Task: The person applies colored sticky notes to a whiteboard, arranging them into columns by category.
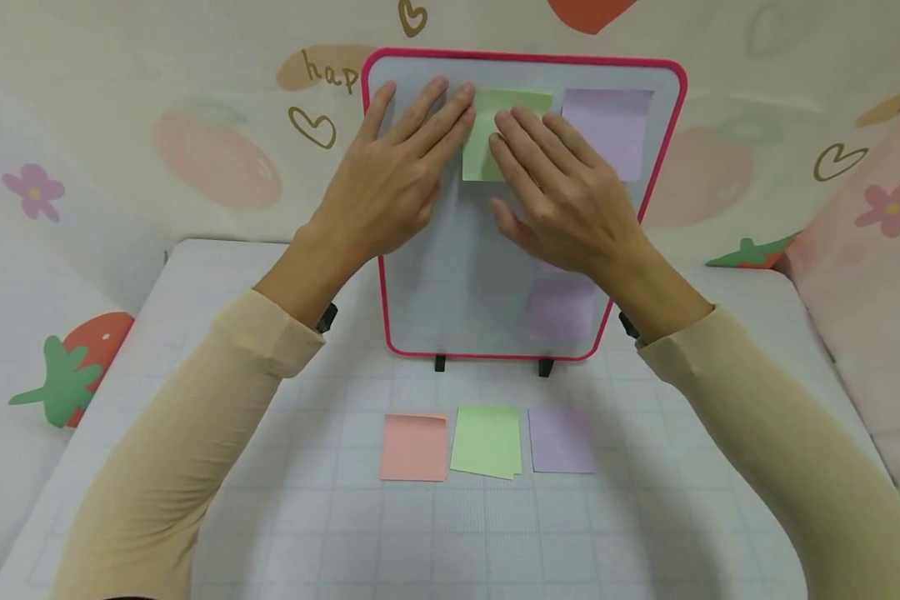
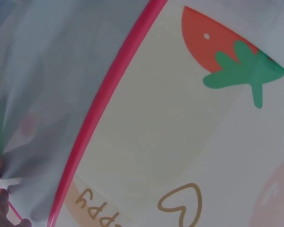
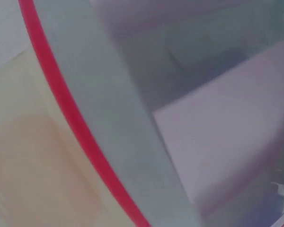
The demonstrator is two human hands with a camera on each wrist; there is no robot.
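Observation:
A whiteboard (image 1: 450, 308) with a pink-red rim stands upright. High on it is a green sticky note (image 1: 510, 102), with a purple sticky note (image 1: 615, 133) to its right. My right hand (image 1: 570, 187) lays its extended fingers over the green note, while its wrist side partly covers the board's right half. My left hand (image 1: 390, 175) spreads its fingers across the upper left of the board, fingertips right at the green note's left edge. In the left wrist view only a few fingers (image 2: 0, 203) show at the lower left corner.
Another purple note (image 1: 561, 308) is lower right on the board. Black stand feet (image 1: 440, 362) hold the board's bottom edge. In front on the table lie pink (image 1: 414, 450), green (image 1: 486, 442) and purple (image 1: 561, 442) sticky notes in a row. A patterned curtain (image 1: 217, 158) hangs behind.

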